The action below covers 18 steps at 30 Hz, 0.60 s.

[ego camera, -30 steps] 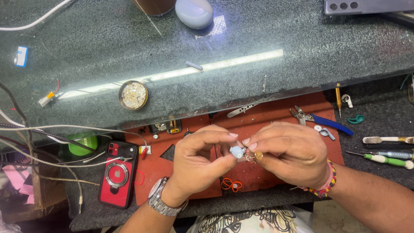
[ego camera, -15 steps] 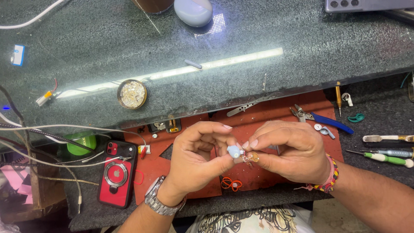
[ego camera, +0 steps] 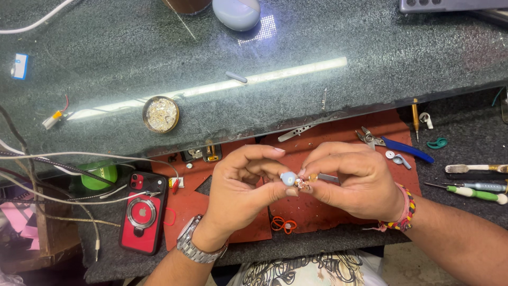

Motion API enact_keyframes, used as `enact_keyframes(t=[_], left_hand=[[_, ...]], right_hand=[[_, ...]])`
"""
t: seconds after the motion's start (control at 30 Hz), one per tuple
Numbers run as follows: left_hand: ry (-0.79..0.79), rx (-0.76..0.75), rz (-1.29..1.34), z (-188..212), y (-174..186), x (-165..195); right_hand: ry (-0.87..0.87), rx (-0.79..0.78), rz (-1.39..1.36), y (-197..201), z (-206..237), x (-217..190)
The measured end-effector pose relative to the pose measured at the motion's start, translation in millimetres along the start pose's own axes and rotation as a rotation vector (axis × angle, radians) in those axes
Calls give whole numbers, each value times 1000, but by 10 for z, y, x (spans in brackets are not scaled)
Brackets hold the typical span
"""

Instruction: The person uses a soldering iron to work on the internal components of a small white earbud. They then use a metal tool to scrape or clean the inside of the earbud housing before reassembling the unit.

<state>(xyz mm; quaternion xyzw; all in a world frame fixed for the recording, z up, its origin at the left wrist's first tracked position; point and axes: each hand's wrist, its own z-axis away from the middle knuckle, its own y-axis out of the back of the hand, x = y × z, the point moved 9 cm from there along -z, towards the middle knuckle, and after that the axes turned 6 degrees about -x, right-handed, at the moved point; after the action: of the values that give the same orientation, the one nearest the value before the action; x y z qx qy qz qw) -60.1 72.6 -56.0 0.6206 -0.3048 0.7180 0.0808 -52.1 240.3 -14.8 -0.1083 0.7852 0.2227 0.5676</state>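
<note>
The left hand (ego camera: 241, 182) and right hand (ego camera: 354, 180) meet fingertip to fingertip over the mat (ego camera: 338, 135), a small part (ego camera: 289, 178) between them. A phone (ego camera: 142, 212) lies left of the left hand, pliers (ego camera: 394, 147) behind the right, screwdrivers (ego camera: 471, 190) to its right.

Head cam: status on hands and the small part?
Left hand and right hand both pinching a small pale-blue earbud with exposed copper bits, over the red mat. Red phone lies left, apart. Nothing obstructing.
</note>
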Motion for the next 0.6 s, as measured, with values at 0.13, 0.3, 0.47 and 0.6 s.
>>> enact_keyframes(t=[0.13, 0.3, 0.47, 0.6], left_hand=[[-48, 10, -39, 3, -17, 40], [-63, 29, -273, 17, -5, 81], [27, 27, -85, 17, -6, -39], [25, -9, 54, 13, -37, -70]], right_hand=[[-32, 15, 14, 18, -1, 44], [-49, 16, 12, 21, 13, 81], [-103, 5, -92, -2, 31, 155], [-87, -12, -115, -16, 35, 153]])
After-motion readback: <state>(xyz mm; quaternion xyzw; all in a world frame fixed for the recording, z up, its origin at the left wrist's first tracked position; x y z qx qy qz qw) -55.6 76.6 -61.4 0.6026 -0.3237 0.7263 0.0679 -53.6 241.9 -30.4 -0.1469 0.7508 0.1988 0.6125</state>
